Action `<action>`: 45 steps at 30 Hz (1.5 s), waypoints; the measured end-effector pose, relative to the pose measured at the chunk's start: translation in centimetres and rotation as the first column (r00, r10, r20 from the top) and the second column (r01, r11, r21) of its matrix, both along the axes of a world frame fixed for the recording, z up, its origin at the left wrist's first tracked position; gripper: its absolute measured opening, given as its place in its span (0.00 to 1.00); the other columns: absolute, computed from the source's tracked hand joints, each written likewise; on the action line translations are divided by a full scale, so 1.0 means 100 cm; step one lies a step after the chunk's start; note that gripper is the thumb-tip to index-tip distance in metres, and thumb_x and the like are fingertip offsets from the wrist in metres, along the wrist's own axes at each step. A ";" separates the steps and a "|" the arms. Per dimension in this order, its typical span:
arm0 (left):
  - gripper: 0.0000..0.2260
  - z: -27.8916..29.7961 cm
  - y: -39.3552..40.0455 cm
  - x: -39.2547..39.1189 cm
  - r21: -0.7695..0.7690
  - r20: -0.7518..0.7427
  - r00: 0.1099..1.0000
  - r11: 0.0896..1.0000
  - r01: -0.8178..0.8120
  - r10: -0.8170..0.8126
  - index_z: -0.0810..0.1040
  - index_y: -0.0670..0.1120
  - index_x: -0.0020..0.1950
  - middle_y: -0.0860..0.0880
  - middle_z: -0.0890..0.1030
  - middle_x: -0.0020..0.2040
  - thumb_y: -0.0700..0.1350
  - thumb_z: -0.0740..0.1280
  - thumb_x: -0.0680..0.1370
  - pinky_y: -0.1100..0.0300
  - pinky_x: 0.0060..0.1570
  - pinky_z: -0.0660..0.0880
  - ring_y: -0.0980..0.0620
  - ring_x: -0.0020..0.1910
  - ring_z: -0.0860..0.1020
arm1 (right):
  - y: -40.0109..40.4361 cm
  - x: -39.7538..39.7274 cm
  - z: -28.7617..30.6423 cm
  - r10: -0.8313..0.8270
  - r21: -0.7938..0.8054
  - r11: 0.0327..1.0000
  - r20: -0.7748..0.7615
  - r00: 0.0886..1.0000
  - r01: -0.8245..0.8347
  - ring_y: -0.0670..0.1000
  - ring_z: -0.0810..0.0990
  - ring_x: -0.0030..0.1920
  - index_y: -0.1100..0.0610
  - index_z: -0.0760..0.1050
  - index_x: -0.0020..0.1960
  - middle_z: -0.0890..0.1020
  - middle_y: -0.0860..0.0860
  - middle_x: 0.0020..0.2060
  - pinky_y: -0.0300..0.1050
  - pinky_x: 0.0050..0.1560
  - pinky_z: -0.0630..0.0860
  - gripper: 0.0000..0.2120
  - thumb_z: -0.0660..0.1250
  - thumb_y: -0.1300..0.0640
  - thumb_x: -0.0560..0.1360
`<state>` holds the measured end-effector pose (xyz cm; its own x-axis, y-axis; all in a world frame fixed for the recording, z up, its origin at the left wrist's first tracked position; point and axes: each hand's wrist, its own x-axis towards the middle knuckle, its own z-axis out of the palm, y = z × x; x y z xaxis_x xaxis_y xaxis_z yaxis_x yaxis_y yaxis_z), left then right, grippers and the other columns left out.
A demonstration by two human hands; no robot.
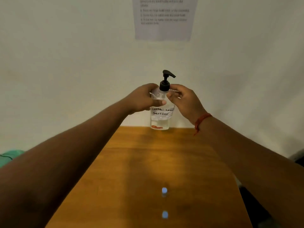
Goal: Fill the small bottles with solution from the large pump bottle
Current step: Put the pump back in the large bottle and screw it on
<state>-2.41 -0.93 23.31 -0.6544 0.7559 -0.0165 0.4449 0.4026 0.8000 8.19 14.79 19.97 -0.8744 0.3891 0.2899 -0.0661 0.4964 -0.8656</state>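
Standing at the far end of the wooden table [148,170], close to the pale wall [65,63], the large pump bottle [162,116] is staying upright while a person is reaching out to it with both bare arms. Its body is clear, with a little liquid sitting low inside and a white label [162,111] handwritten with what is reading as "CONTACT LENS SOLUTION". The left hand [144,99] is wrapping around the bottle's shoulder from the left, thumb lying across the front just above the label, so it is gripping the bottle. The right hand [182,97] is coming in from the other side with its fingers curled near the neck; they are touching or pinching the bottle's upper part just below the black pump head [166,79], though exactly what they are pinching is hard to make out. The pump's spout is pointing to the right. A red thread band [201,120] is circling the right wrist. Nearer to the viewer, two small pale-blue objects [164,190] are sitting on the table one behind the other, too blurred to identify. A printed sheet of paper [164,18] is hanging on the wall above, its text unreadable.
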 end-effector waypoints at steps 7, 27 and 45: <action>0.26 -0.110 -0.001 0.016 -0.115 0.134 0.991 0.993 -0.012 0.027 0.77 0.48 0.63 0.49 0.83 0.55 0.52 0.77 0.67 0.39 0.56 0.81 0.47 0.55 0.82 | -0.006 0.015 -0.112 -0.029 -0.023 0.999 0.175 0.984 0.034 0.49 0.76 0.62 0.54 0.75 0.66 0.79 0.48 0.61 0.42 0.61 0.73 0.17 0.69 0.57 0.78; 0.30 -0.257 0.000 0.052 -0.228 0.336 0.940 0.973 0.021 0.058 0.68 0.43 0.68 0.47 0.78 0.58 0.40 0.79 0.71 0.52 0.52 0.77 0.47 0.54 0.78 | -0.028 0.052 -0.241 -0.041 -0.076 0.994 0.358 0.933 0.073 0.49 0.77 0.57 0.55 0.77 0.64 0.79 0.49 0.56 0.47 0.57 0.74 0.17 0.71 0.59 0.75; 0.30 -0.263 -0.008 0.062 -0.212 0.301 0.954 0.975 0.064 0.002 0.67 0.43 0.71 0.43 0.77 0.62 0.36 0.76 0.73 0.57 0.48 0.76 0.45 0.56 0.78 | -0.031 0.059 -0.246 -0.013 -0.075 0.996 0.358 0.934 0.042 0.49 0.77 0.57 0.54 0.75 0.64 0.79 0.49 0.58 0.47 0.59 0.76 0.19 0.72 0.58 0.74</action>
